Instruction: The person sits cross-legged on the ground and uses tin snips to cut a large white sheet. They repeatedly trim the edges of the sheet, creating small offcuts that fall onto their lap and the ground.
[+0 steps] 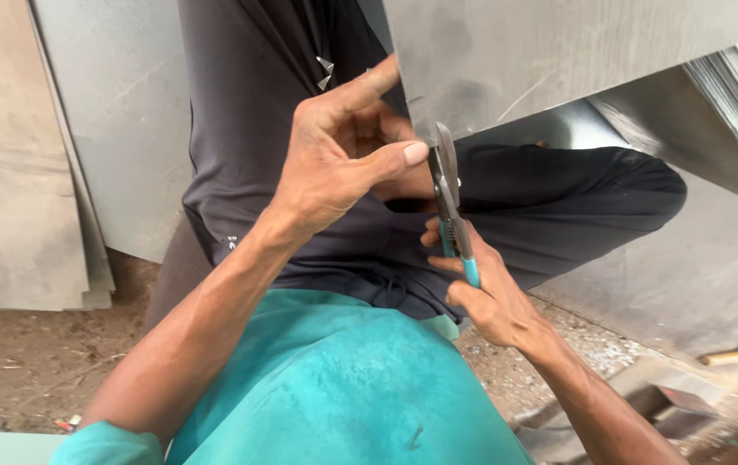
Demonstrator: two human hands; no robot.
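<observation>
Dirt floor [24, 362] with grey sheets [15, 172] leaning at the left. At centre, tin snips [448, 194] bite the lower edge of a grey metal sheet [558, 52]; the right hand [489, 293] is wrapped round their teal handles. The left hand [343, 155] pinches the sheet's edge just beside. A hammer [735, 353] lies far right.

hammer [733, 354] on ground, right | metal sheets [15, 164] leaning, left | stacked sheet edges [735, 99] upper right

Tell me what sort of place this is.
Probably a sheet-metal workshop. The right hand works tin snips at the edge of a grey metal sheet; more sheets lean nearby, and a hammer lies on the dirt floor.
</observation>
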